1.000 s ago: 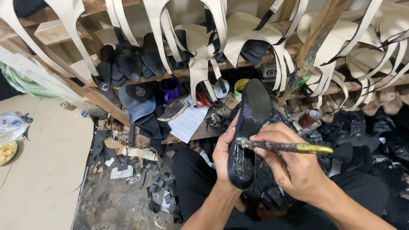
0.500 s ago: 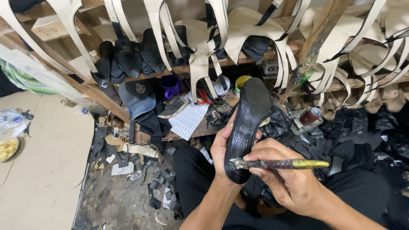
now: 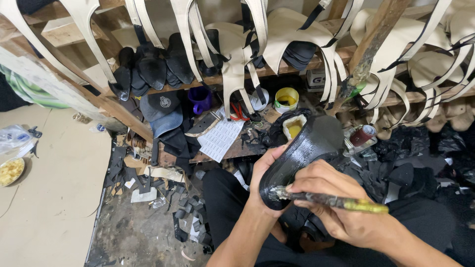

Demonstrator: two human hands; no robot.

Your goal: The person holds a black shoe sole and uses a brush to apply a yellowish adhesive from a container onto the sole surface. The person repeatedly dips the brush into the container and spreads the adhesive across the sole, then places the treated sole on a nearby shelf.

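A black shoe sole (image 3: 303, 151) is tilted up in front of me, its shiny underside facing the camera. My left hand (image 3: 263, 170) grips it from the left edge near its lower end. My right hand (image 3: 341, 207) holds a glue-stained brush (image 3: 330, 200) with a yellowish handle, its bristle tip touching the sole's lower end. Just behind the sole sits an open container of yellow glue (image 3: 294, 127).
A wooden rack (image 3: 163, 86) holds black soles (image 3: 151, 69) and hanging cream-coloured straps (image 3: 232, 64). A purple cup (image 3: 200, 99), a yellow tub (image 3: 287, 97), red scissors (image 3: 238, 111), a grey cap (image 3: 162, 113) and paper sheets (image 3: 221, 138) crowd the bench. Black scraps (image 3: 188, 217) litter the floor.
The sole has tipped further to the right and lower. My right hand has drawn the brush down from the sole's middle to its lower end.
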